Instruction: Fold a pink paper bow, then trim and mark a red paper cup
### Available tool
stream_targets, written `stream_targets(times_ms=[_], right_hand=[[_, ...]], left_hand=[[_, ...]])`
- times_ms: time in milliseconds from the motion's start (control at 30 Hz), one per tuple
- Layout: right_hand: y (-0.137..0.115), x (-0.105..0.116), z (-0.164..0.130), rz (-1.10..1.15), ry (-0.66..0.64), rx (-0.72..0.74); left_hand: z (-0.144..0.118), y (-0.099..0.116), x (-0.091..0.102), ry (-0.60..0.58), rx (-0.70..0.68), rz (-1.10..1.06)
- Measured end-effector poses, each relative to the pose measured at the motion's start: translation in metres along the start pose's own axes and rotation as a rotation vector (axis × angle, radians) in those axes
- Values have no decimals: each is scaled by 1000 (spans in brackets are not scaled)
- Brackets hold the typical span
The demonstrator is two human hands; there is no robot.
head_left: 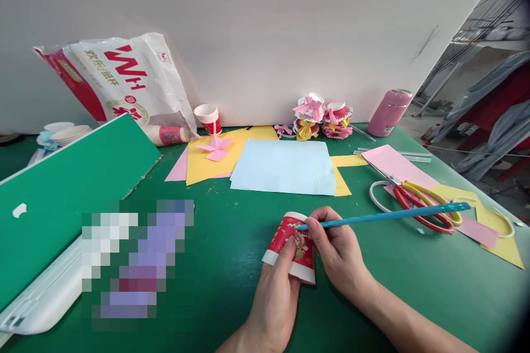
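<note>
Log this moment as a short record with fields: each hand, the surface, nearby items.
left hand: holds red paper cup on its side
right hand: holds blue pencil, tip at the cup
surface: green table
nearby: light blue paper, yellow paper, scissors, pink bottle, decorated cups

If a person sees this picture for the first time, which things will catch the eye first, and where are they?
First, at the front centre, the left hand holds a red paper cup on its side while the right hand puts a blue pencil to it. To the right, red and yellow scissors lie on pink paper. At the back wall stand pink paper-cup decorations, and a large white bag leans on the left.
</note>
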State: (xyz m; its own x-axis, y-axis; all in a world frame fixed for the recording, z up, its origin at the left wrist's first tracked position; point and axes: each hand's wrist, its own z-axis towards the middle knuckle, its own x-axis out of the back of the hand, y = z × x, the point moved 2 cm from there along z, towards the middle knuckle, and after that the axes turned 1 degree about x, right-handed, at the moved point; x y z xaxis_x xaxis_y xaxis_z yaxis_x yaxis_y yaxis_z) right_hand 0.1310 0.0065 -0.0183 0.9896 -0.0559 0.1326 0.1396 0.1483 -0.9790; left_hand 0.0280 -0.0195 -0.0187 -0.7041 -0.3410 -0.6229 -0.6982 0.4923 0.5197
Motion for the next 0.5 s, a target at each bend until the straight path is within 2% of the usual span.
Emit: stream_targets(times_ms=[500], right_hand=[[-1, 1, 1, -87, -16, 34]], left_hand=[[-1, 0, 0, -13, -8, 15]])
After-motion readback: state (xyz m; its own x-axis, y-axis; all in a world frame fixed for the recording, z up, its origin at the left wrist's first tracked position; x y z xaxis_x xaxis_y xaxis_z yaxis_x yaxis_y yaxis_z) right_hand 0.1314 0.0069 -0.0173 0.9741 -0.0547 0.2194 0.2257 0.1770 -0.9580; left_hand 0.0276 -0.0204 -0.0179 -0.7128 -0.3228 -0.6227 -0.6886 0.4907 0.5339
